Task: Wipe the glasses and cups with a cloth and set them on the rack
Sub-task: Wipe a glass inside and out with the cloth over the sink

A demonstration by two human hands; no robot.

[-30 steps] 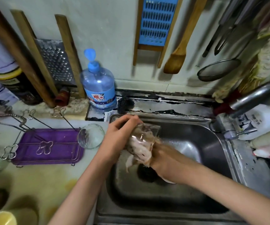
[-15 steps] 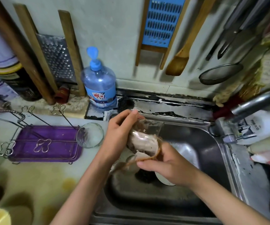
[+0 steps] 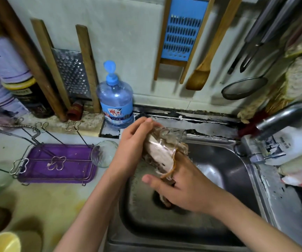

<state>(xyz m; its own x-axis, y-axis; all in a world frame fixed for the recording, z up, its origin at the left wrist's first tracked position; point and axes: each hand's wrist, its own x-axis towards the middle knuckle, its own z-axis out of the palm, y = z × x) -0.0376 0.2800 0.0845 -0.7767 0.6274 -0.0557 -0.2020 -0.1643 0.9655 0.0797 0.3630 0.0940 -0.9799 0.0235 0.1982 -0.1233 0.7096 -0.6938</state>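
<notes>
Two hands on one glass (image 3: 172,137), held tilted over the sink (image 3: 224,171), mouth toward the person. Left hand (image 3: 134,148) wraps the base end, fingers curled round it. Right hand (image 3: 186,188) has its fingers pushed into the mouth with the cloth (image 3: 157,153), thumb outside by the rim. It grips the cloth, not the glass.

Risks, my read:
- Only the left hand holds the glass. A hard twist from the right could spin it loose and drop it into the steel sink. Chip or break likely.
- Fingers inside a thin wall: too much outward push could crack it on the hand.
- Tap (image 3: 282,117) juts in on the right, so a wide swing could knock the rim.
- The rack (image 3: 55,161) is off to the left, with another glass (image 3: 104,153) hung on a prong at its right end. Careless placement could clip it.

Glass looks clear, plain, straight-sided, no handle. Cloth fills most of the inside: pale, frayed, brownish at the edges, with a tail hanging below the right hand. Cannot tell if the glass is clean.
</notes>
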